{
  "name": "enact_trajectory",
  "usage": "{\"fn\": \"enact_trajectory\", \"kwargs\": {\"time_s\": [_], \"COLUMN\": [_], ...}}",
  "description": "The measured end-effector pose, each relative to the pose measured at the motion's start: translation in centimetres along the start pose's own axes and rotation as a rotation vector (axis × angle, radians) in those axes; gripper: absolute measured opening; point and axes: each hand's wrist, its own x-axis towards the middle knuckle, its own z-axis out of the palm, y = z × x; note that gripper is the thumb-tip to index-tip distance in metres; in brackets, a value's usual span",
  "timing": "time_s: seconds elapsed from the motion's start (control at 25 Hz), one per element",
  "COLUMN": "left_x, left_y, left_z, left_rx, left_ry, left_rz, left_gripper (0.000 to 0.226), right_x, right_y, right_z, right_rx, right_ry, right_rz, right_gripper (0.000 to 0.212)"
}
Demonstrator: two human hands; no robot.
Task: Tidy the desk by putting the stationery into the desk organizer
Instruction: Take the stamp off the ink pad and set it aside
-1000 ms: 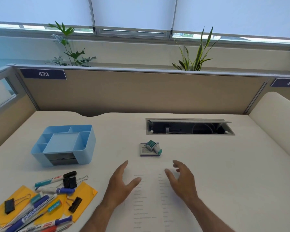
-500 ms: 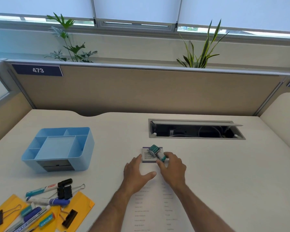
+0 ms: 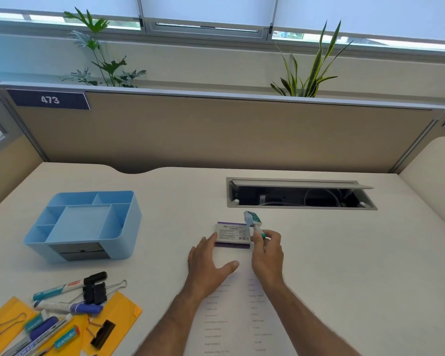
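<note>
Teal correction tape (image 3: pixel 252 221) in right hand (image 3: pixel 267 249)

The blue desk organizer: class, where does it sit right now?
The blue desk organizer sits on the desk's left side, behind the markers, far left of both hands and the staples box.

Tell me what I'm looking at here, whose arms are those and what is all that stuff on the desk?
Those are a person's own arms. The camera sits on their head, looking down. The right hand pinches a small green and white thing, maybe correction tape. The left hand lies open, touching a little box. On the white desk sits an empty blue organizer. Near the left edge lie pens, black clips and yellow envelopes, waiting to be tidied.
</note>
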Motion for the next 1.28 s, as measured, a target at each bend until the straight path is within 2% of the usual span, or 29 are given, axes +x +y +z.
{"fn": "enact_trajectory", "kwargs": {"time_s": [0.16, 0.24, 0.4, 0.52, 0.64, 0.72, 0.84, 1.0, 1.12, 1.28], "left_x": [0.8, 1.9, 4.9, 6.1, 6.7, 6.7, 6.6, 6.6, 6.5, 6.3], "left_y": [1.2, 2.1, 2.8, 1.4, -0.3, -0.7, -0.8, -0.6, -0.5, -0.8], "left_z": [-0.3, -0.3, -0.3, -0.7, -0.7, -0.4, 0.1, 0.2, 0.2, 0.2], "left_rx": [-0.094, -0.126, -0.079, 0.186, 0.454, 0.51, 0.496, 0.496, 0.487, 0.45], "left_ry": [0.147, 0.168, 0.104, -0.008, -0.149, -0.141, -0.098, -0.057, -0.039, -0.021], "left_rz": [0.082, 0.086, 0.047, 0.062, 0.092, 0.095, 0.093, 0.087, 0.085, 0.089], "left_gripper": [0.091, 0.095, 0.106, 0.116, 0.114, 0.105, 0.096, 0.091, 0.086, 0.084], "right_x": [0.8, 1.7, 3.6, 4.8, 5.3, 5.4, 5.3, 4.7, 4.3, 3.3], "right_y": [-1.3, -2.4, -4.0, -4.4, -4.7, -5.1, -5.4, -5.9, -6.2, -4.2], "right_z": [-0.1, -0.1, 0.1, -0.5, -1.5, -1.8, -1.5, -0.2, 1.1, 2.9], "right_rx": [0.071, 0.104, 0.158, 0.131, -0.006, -0.133, -0.32, -0.53, -0.584, -0.734], "right_ry": [0.069, 0.086, 0.064, 0.098, 0.118, 0.097, 0.031, -0.042, -0.049, -0.156], "right_rz": [-0.018, -0.037, -0.023, -0.087, -0.303, -0.466, -0.61, -0.67, -0.69, -0.564], "right_gripper": [0.023, 0.023, 0.023, 0.019, 0.004, 0.005, 0.012, 0.018, 0.023, 0.025]}}
